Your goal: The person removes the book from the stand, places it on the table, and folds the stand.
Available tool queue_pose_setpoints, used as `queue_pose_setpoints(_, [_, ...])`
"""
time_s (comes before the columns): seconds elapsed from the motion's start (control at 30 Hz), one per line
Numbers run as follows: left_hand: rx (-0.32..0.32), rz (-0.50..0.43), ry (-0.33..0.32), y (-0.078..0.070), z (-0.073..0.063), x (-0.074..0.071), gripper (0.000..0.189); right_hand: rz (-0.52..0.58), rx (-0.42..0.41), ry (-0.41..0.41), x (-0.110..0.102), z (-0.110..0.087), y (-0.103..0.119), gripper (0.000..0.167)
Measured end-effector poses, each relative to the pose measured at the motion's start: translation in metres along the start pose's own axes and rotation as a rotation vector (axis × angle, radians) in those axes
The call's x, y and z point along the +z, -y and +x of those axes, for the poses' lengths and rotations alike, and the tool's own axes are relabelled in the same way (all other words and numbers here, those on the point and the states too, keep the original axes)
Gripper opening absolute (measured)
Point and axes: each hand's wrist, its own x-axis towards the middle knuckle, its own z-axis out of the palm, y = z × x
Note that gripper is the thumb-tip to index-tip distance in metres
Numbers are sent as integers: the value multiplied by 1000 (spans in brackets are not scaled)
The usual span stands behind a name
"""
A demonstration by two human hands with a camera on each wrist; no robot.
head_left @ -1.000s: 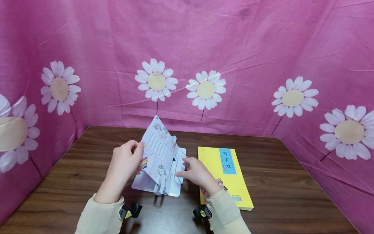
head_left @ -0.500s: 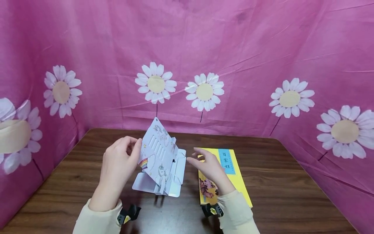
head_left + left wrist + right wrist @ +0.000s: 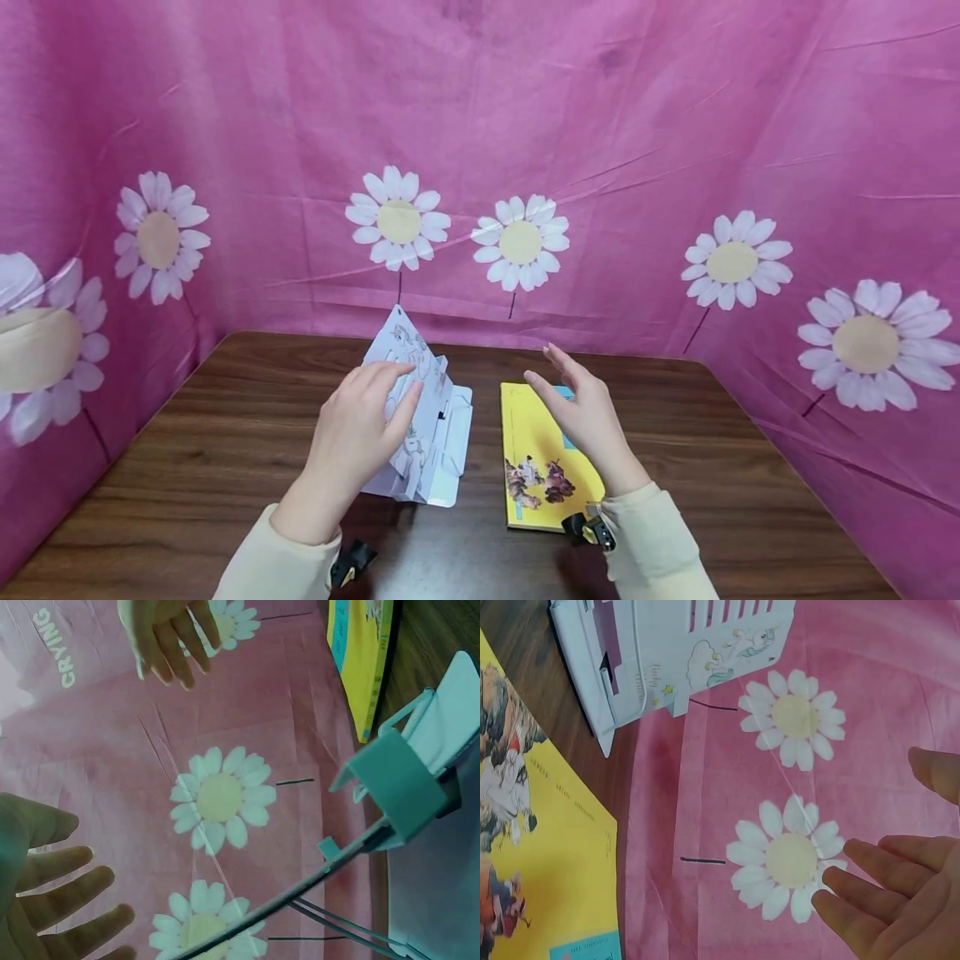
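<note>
A white book stand (image 3: pixel 453 446) printed with unicorns stands on the table, its slotted back panel tilted up from the base. My left hand (image 3: pixel 360 425) is raised in front of that panel, fingers extended and holding nothing; in the left wrist view a gap separates the fingers (image 3: pixel 67 889) from the stand (image 3: pixel 397 787). Over the yellow book (image 3: pixel 540 450), which lies flat to the right of the stand, hovers my right hand (image 3: pixel 588 417) with straight, spread fingers. The right wrist view shows these fingers (image 3: pixel 877 900) apart from the book (image 3: pixel 547 825).
The brown wooden table (image 3: pixel 712 467) extends to both sides of the stand and book. A pink curtain (image 3: pixel 600 108) with large white daisies hangs behind the table and along its sides. Each wrist wears a black strap with a small device.
My left hand has let go of the panel's left edge and moved right, in front of it. The right hand has left the stand's base and moved right, above the book.
</note>
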Motion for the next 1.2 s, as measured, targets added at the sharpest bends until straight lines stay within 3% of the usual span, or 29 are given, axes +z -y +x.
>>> queue_pose_setpoints(0.23, [6,45,-68,10,0,-4,27,-3,17,12,-4,-8,-2,75])
queue_pose_setpoints(0.33, [-69,33,-53,14,2,-9,30,13,36,13,-4,-11,-3,73])
queue_pose_setpoints(0.4, [-172,26,10,15,3,-15,36,15,39,12,-4,-13,-4,72])
queue_pose_setpoints(0.53, [-399,-10,206,16,7,-24,52,19,44,13,-2,-16,-6,70])
queue_pose_setpoints(0.63, [-472,-30,292,16,8,-25,59,31,44,6,0,-17,-8,68])
queue_pose_setpoints(0.73, [-456,-24,285,17,6,-23,57,47,38,6,3,-18,-10,66])
queue_pose_setpoints(0.93, [-375,-22,193,12,4,-17,48,122,46,34,14,-19,-12,66])
queue_pose_setpoints(1.2, [-251,-87,92,-3,6,-3,45,168,73,46,25,-20,-10,65])
